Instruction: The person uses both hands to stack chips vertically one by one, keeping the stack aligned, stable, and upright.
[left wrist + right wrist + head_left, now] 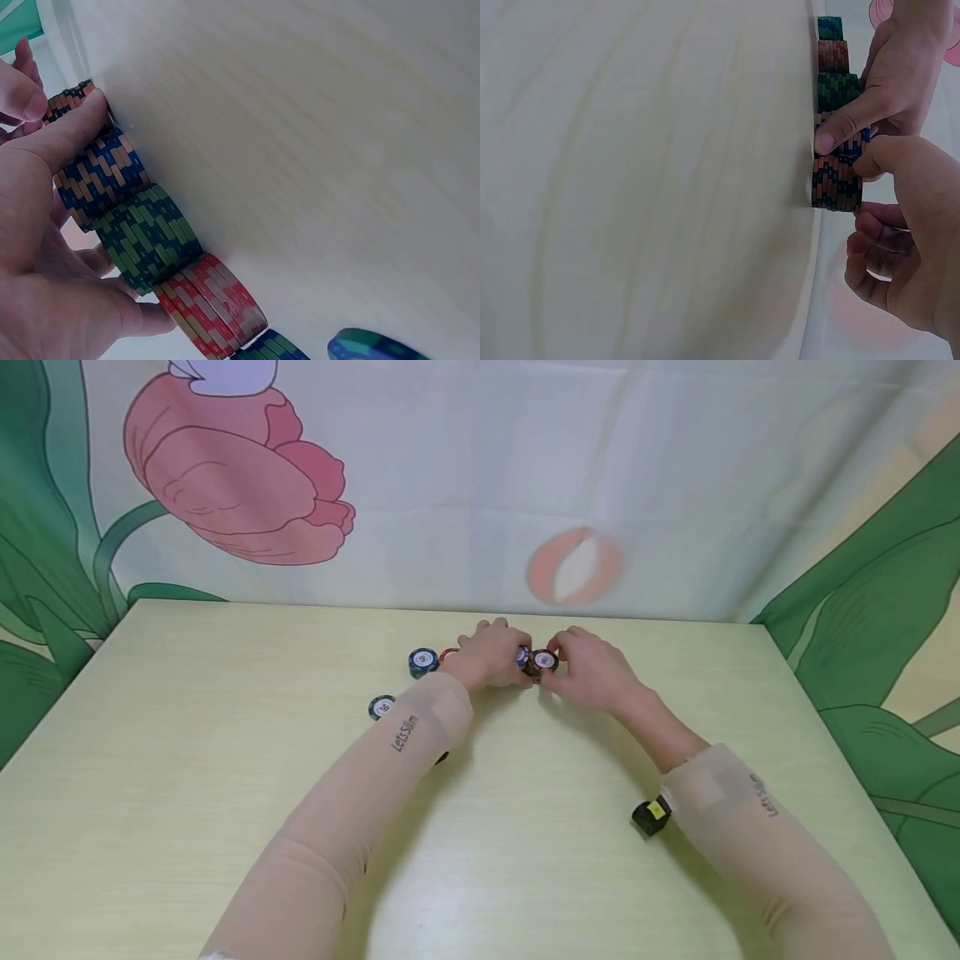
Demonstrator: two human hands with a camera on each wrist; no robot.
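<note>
Stacks of poker chips stand side by side in a row near the table's far edge. My left hand point(491, 656) grips the stack of blue-and-orange chips point(105, 176), its thumb lying across the side. At the right end, my right hand point(592, 670) pinches the stack of black-and-orange chips point(836, 184) between thumb and fingers. The two stacks are close together, and both hands partly cover them. Left of them follow a green chip stack point(150, 236), a red chip stack point(214, 304) and a blue-green chip stack point(423, 661).
A separate blue-green chip point(382, 707) lies nearer, beside the left forearm. A small black box with a yellow label point(651, 817) sits at the right sleeve's cuff. Behind the table point(225, 735) hangs a printed curtain point(450, 485) with flowers and leaves.
</note>
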